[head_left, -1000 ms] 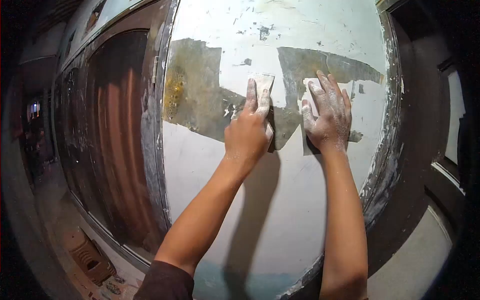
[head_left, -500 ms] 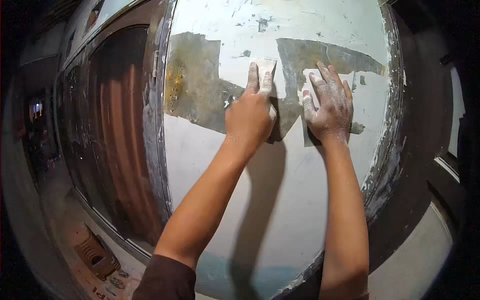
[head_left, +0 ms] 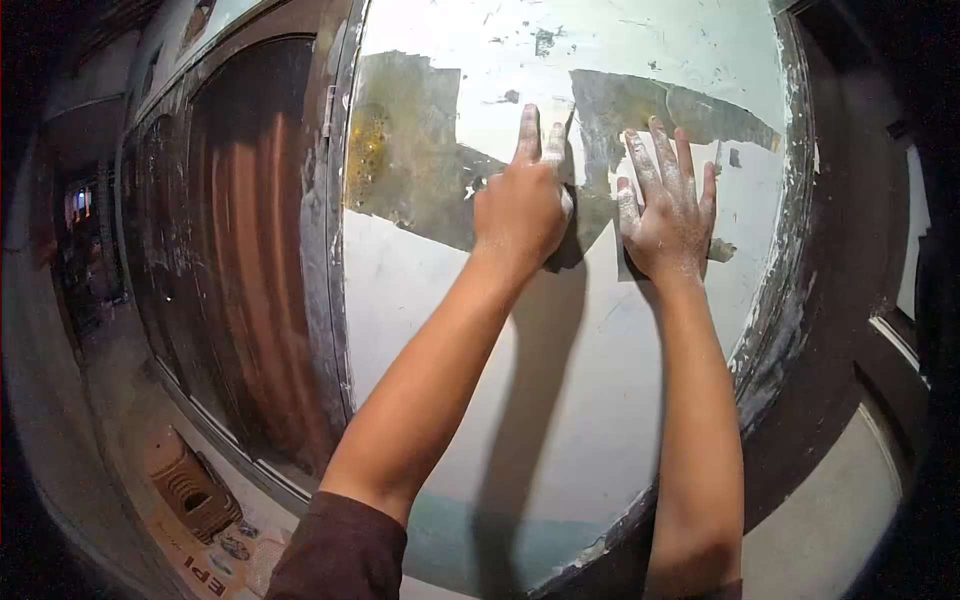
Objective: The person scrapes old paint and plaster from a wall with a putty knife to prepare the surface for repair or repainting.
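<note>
My left hand (head_left: 522, 205) is closed round a putty knife, with two fingers stretched along its pale flat blade (head_left: 565, 118). The blade lies against the white wall panel (head_left: 480, 330), between two bare grey-brown patches; most of the knife is hidden under the hand. To the right, my right hand (head_left: 668, 205) is open, palm toward the panel and fingers spread, over a white area beside the right bare patch (head_left: 610, 110). White dust coats its fingers. The left bare patch (head_left: 405, 140) has a yellowish stain near its edge.
A dark door frame with a reddish-brown curtain (head_left: 265, 270) stands left of the panel. A brown plastic stool (head_left: 190, 485) is on the floor at lower left, near printed cardboard (head_left: 210, 575). The panel's right edge (head_left: 795, 200) is rough and chipped.
The view has shifted, so the wall sits slightly right and higher. My left hand has slid a little up the panel. The fingers of my right hand have spread wider in place.
</note>
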Demonstrator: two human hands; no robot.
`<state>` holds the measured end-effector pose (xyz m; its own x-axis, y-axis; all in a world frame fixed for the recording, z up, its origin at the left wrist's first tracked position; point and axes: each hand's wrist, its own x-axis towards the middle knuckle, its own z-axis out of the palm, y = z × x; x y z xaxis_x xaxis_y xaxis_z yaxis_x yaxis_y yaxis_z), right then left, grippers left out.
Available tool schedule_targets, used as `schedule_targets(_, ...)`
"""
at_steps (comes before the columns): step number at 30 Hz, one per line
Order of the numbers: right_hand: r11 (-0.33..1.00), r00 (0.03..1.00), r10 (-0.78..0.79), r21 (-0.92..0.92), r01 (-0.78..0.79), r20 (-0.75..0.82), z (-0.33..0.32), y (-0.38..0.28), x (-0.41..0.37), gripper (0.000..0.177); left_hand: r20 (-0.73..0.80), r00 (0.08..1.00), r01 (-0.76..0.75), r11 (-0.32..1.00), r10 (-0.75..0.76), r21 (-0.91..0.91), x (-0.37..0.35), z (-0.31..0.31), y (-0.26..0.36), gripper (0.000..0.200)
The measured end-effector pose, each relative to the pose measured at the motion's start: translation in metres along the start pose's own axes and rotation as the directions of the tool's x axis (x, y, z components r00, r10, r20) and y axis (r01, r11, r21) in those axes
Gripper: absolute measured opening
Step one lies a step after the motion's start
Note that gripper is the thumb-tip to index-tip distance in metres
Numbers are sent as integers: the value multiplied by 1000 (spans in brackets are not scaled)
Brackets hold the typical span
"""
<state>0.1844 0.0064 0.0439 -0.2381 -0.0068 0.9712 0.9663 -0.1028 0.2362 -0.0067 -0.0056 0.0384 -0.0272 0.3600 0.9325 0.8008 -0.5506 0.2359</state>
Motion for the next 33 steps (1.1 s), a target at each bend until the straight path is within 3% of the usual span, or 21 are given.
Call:
schedule_targets(2, 1000, 1000, 2, 14, -2, 2, -1, 1, 1, 54, 22, 1000, -2, 1000, 3, -8, 16, -2, -3, 35)
schedule_targets(6, 1000, 1000, 2, 28, -2, -17, -2, 0, -1, 53, -72, 997, -42, 998, 39, -47, -30, 11, -5, 68)
schedule_targets(7, 1000, 1000, 2, 30, -2, -12, -1, 0, -2, 53, -68, 997, -39, 998, 36, -46, -44, 10, -6, 68)
schedule_targets(9, 1000, 999, -2, 22, 3, -43, 0, 1, -1, 52, 93, 995, 40, 997, -34, -60, -60, 8, -6, 71)
schedule_targets(13, 999, 998, 10, 42, -8, -56, -2, -1, -1, 51, -84, 995, -64, 997, 60, -52, -27, 8, -2, 65)
schedule_targets(14, 999, 998, 9, 39, -6, -56, -2, -1, -1, 51, 49, 999, 12, 999, -10, -42, -12, 1, 0, 62)
schedule_targets(19, 999, 999, 18, 40, -16, -41, -1, 0, -1, 51, -56, 997, -54, 996, 50, -72, -37, 7, -5, 64)
schedule_targets(22, 998, 999, 22, 64, -20, -30, -2, -1, -2, 51, 58, 998, 27, 998, -24, -48, -66, 12, -10, 67)
schedule_targets(24, 998, 1000, 15, 61, -14, -23, -6, -1, 0, 52, 107, 993, 52, 998, -48, -36, -59, 10, -11, 69)
schedule_targets(28, 998, 996, 58, 32, -56, -62, 4, 0, 1, 61, -86, 995, -58, 998, 55, -28, -19, 8, -15, 68)
schedule_targets(30, 995, 996, 90, -39, -89, 3, 1, -3, 0, 67, 5, 999, -34, 999, 34, -28, -13, 3, -19, 70)
schedule_targets(33, 997, 998, 51, -67, -48, 34, -1, -2, -2, 75, -14, 1000, -18, 1000, 18, -17, -39, 5, -20, 72)
